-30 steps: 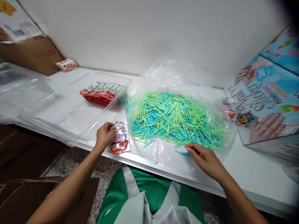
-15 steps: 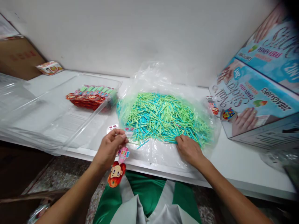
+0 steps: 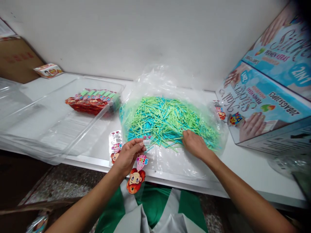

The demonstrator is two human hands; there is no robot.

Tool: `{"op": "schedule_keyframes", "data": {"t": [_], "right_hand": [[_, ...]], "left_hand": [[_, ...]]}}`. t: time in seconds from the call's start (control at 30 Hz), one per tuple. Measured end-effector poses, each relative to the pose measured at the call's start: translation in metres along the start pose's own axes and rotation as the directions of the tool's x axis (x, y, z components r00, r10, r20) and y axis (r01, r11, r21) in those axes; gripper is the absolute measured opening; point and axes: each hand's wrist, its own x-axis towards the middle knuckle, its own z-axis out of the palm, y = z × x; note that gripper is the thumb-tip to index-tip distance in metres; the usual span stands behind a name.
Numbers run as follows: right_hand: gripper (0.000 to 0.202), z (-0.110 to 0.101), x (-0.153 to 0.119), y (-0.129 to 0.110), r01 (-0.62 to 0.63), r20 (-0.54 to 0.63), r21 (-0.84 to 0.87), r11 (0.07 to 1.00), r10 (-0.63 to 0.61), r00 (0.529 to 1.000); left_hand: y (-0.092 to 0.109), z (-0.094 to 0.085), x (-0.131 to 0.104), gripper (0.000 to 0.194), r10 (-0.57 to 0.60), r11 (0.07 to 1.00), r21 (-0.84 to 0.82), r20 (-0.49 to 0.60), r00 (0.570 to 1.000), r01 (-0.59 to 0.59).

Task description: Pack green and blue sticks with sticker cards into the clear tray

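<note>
My left hand (image 3: 130, 153) pinches a small clear packet (image 3: 136, 179) printed with a red-haired cartoon figure, which hangs below the fingers over the table's front edge. Beside that hand, a similar packet (image 3: 114, 142) lies on the table, partly covered by the hand. A heap of thin green and blue sticks (image 3: 162, 113) rests on an open clear plastic bag (image 3: 167, 161). At the heap's front right, my right hand (image 3: 194, 144) has its fingertips closed on some of the thin sticks; how many is hidden.
On the left stands a clear plastic tray (image 3: 84, 142) containing a row of filled packets (image 3: 92, 102). Large blue printed boxes (image 3: 267, 100) are stacked at right, with a small packet (image 3: 220, 111) beside them. A cardboard box (image 3: 19, 61) and small carton (image 3: 48, 70) sit back left.
My left hand has moved right with the packet, uncovering more of the packet on the table. My right hand has shifted slightly up into the heap, and sticks near its fingertips have been disturbed.
</note>
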Motion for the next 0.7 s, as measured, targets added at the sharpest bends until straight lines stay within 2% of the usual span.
{"op": "schedule_keyframes", "data": {"t": [0.17, 0.27, 0.33, 0.43, 0.47, 0.57, 0.6, 0.63, 0.7], "right_hand": [[0.025, -0.003, 0.0, 0.007, -0.038, -0.046, 0.073, 0.997, 0.042, 0.998], [0.024, -0.002, 0.0, 0.006, -0.033, -0.13, 0.304, 0.952, 0.075, 0.989], [0.023, -0.002, -0.001, 0.004, -0.002, -0.167, 0.497, 0.868, 0.098, 0.981], [0.031, -0.002, -0.005, -0.005, 0.052, -0.17, 0.649, 0.759, 0.079, 0.982], [0.034, -0.002, -0.006, -0.01, 0.083, -0.183, 0.723, 0.686, 0.074, 0.98], [0.035, 0.002, -0.009, -0.026, 0.168, -0.217, 0.921, 0.352, 0.104, 0.971], [0.035, 0.006, -0.009, -0.031, 0.175, -0.214, 0.947, 0.268, 0.124, 0.969], [0.034, 0.01, -0.008, -0.035, 0.169, -0.205, 0.959, 0.229, 0.144, 0.968], [0.033, 0.018, -0.006, -0.041, 0.142, -0.178, 0.968, 0.208, 0.167, 0.97]], "left_hand": [[-0.001, -0.005, 0.007, 0.02, -0.021, 1.0, -0.023, 0.018, 1.0, 0.021], [-0.001, -0.002, 0.011, 0.016, -0.004, 1.0, -0.027, 0.031, 1.0, 0.005], [-0.001, 0.0, 0.012, 0.014, 0.014, 0.999, -0.036, 0.024, 1.0, -0.014], [-0.001, 0.0, 0.014, 0.014, 0.024, 0.998, -0.064, 0.012, 1.0, -0.024], [0.0, 0.0, 0.015, 0.014, 0.029, 0.997, -0.076, 0.01, 1.0, -0.028], [0.001, 0.001, 0.019, 0.015, 0.068, 0.992, -0.103, 0.017, 0.998, -0.066], [0.002, 0.001, 0.02, 0.015, 0.084, 0.991, -0.104, 0.024, 0.996, -0.081], [0.002, 0.002, 0.022, 0.015, 0.096, 0.99, -0.103, 0.03, 0.995, -0.092], [0.003, 0.005, 0.024, 0.014, 0.107, 0.989, -0.103, 0.031, 0.994, -0.103]]}}
